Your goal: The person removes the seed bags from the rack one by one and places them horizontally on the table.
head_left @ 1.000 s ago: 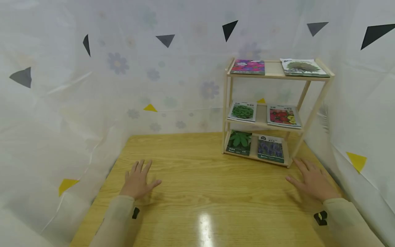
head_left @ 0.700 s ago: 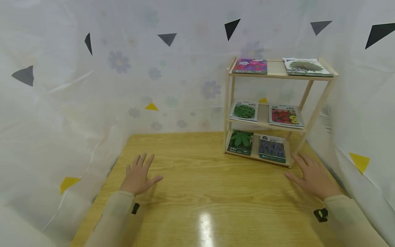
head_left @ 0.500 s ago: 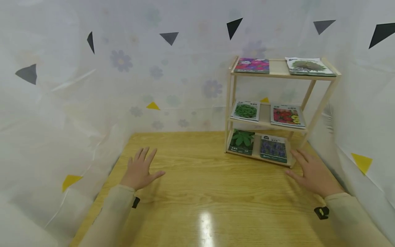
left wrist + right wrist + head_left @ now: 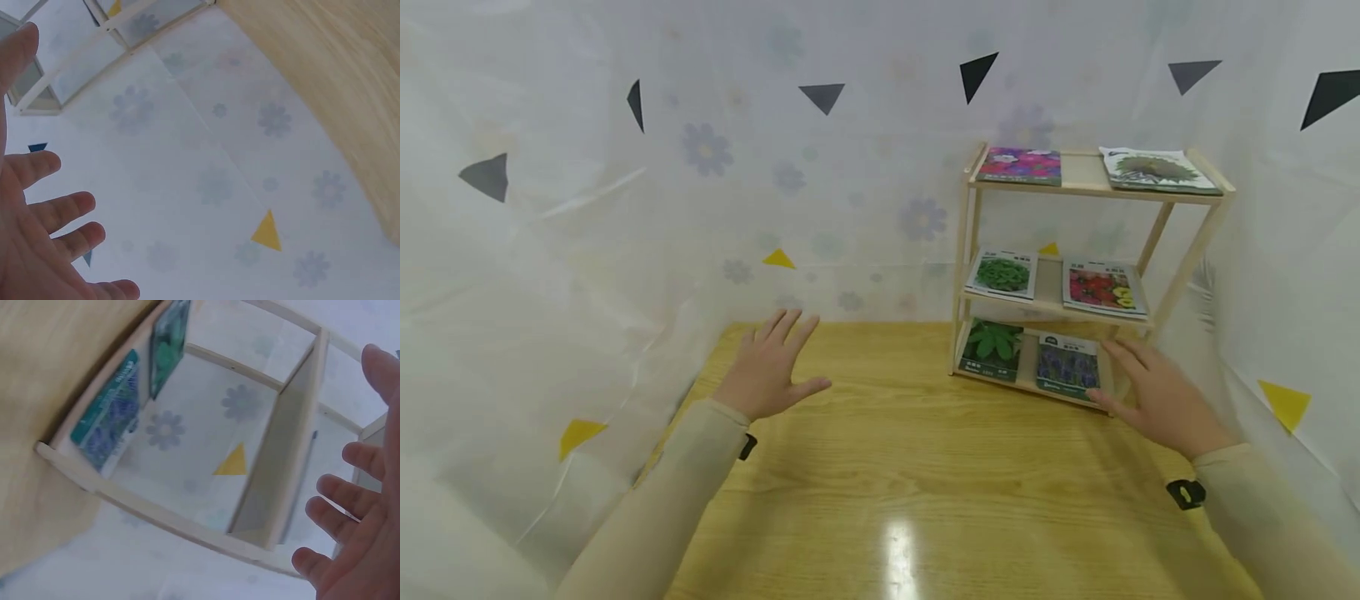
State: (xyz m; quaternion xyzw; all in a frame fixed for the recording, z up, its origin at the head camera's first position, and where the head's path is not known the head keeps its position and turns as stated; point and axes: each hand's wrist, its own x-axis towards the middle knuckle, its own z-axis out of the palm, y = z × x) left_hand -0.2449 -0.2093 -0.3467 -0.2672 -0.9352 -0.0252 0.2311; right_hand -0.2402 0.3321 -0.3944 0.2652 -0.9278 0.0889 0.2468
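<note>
Wooden rack (image 4: 1049, 282) unmoved; both hands (image 4: 763, 371) (image 4: 1168, 404) now higher in head view.

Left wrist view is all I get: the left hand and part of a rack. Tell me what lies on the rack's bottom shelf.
Observer: A green-leaf packet lies to the left of a purple-flower packet.
Operator: Now go to the right side.
Observer: The right hand is open and holds nothing.
Operator: Move up.
Observer: On the top shelf, a pink-flower packet lies left of a white packet.
</note>
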